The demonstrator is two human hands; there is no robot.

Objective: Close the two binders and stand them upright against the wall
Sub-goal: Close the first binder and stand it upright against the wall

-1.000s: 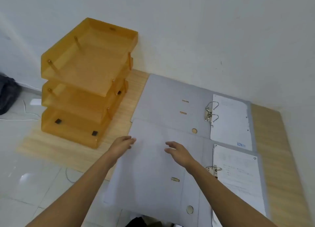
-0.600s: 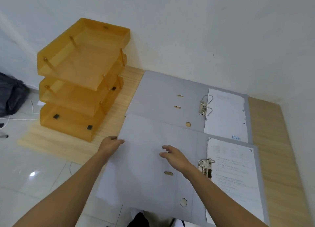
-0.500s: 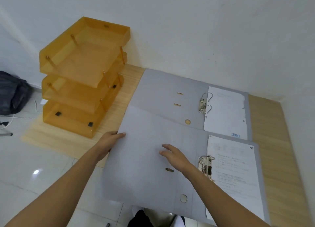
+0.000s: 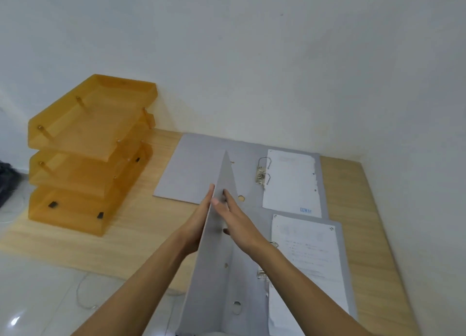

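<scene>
Two grey lever-arch binders lie on a low wooden board. The far binder (image 4: pixel 199 171) is spread flat, its metal rings (image 4: pixel 263 174) and white sheets (image 4: pixel 290 184) showing. The near binder (image 4: pixel 222 272) has its left cover swung up to about vertical, white pages (image 4: pixel 310 255) lying on its right half. My left hand (image 4: pixel 196 224) presses flat on the cover's outer face. My right hand (image 4: pixel 234 222) lies flat on its inner face, thumb at the top edge. The cover is pinched between the two palms.
An orange translucent three-tier letter tray (image 4: pixel 88 154) stands at the left of the wooden board (image 4: pixel 141 224). The white wall (image 4: pixel 252 70) runs right behind the binders. White floor tiles and a thin cable (image 4: pixel 83 295) lie at the lower left.
The near binder's left cover has risen from flat to about vertical. My left hand slid under and behind it; my right hand stayed on its inner face. The camera tilted upward.
</scene>
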